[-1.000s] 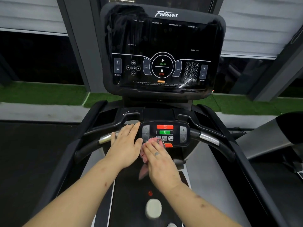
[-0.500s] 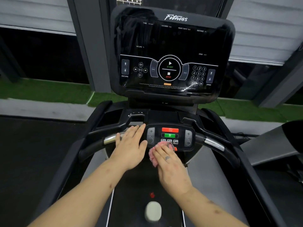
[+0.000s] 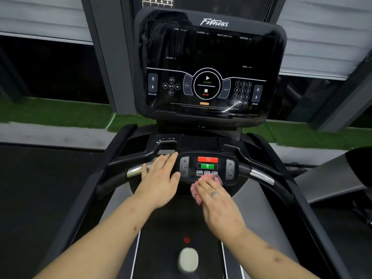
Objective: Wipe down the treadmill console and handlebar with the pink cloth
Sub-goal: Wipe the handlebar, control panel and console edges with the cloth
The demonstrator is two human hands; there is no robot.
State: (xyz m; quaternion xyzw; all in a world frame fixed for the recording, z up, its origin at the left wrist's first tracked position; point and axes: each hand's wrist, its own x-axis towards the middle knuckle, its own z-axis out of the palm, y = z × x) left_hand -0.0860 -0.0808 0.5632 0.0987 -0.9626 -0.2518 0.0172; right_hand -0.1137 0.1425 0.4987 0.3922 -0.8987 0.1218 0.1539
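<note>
pink cloth: sits bunched against the lower edge of the small control panel, pinned under the right hand.

far left: black handlebar curving up to a chrome section just beside the left hand.

left hand: lies flat across the bar, fingers straight and close together, fingertips reaching the console's moulding beside the panel, thumb spread toward the panel; grips nothing.

centre: panel with a red button above a green button, plus and minus keys at either side. above it, dark console screen marked start, stop, incline and speed, tilted toward the camera.

right hand: presses down on the cloth with fingers extended and side by side, not curled round it; shows pink fabric at the fingertips and along the thumb side.

right: second chrome section of the bar, well apart from both hands.

below, between the forearms: pale oval object on the belt, too blurred to tell what.
</note>
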